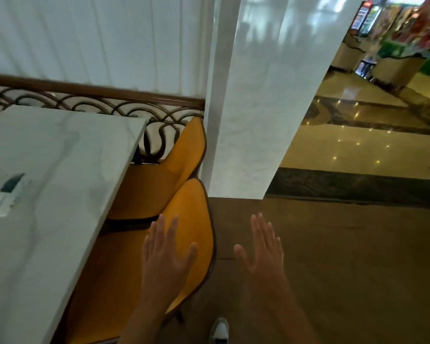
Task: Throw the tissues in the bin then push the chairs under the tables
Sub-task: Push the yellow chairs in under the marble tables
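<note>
Head view. Left hand (165,254) and right hand (261,252): each grip fully open, fingers spread, holding nothing. Left hand is over the near yellow chair (189,219), contact uncertain; right hand is beside it, over the wooden floor (333,244). Near chair and far yellow chair (184,150) sit partly under the marble bench (60,150). No loose tissues or bin visible.

Risk: a hard shove could knock the near chair into the bench edge or the white pillar (246,120) just beyond. Open room lies right of the near chair.

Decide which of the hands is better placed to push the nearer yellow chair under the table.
Left. The left hand is open over the nearer chair back; the right hand is open over bare floor.
</note>
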### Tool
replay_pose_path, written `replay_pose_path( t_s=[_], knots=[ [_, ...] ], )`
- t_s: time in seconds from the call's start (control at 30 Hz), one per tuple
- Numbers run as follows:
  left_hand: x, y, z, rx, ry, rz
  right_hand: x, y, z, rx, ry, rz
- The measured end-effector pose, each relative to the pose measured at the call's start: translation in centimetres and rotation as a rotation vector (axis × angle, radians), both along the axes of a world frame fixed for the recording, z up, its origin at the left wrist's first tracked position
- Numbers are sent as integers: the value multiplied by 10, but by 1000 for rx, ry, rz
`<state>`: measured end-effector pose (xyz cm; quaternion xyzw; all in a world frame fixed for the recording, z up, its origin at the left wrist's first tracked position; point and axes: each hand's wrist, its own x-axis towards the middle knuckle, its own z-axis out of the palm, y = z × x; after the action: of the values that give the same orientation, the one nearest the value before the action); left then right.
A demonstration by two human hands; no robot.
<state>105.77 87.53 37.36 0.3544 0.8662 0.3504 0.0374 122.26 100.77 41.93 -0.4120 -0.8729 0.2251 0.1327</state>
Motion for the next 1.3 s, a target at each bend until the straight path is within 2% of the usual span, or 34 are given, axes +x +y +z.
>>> replay_pose_path(
  t_s=[0.17,0.33,0.57,0.8,1.0,1.1,1.17,1.23,1.3],
  knots=[
    [-30,97,-12,14,-91,150,-51,110,-2,21,1,139],
    [-62,134,-3,-6,-117,360,-123,176,-3,5,-18,349],
    [-75,134,-8,-95,-182,860,-252,203,-18,-63,-89,899],
    [-35,174,-14,-37,-229,1352,-304,223,-51,-86,-173,1407],
    [12,211,-27,-83,-434,1694,-306,249,-77,-163,-267,1401],
    [32,227,-39,51,-566,1879,-308,257,-93,-143,-357,1347],
    [40,238,-44,192,-641,2019,-308,259,-100,-276,-392,1231],
    [42,246,-49,547,-687,2180,-308,259,-101,-581,-476,1004],
    [36,248,-51,1062,-801,2264,-312,256,-99,-868,-565,740]
  ],
)
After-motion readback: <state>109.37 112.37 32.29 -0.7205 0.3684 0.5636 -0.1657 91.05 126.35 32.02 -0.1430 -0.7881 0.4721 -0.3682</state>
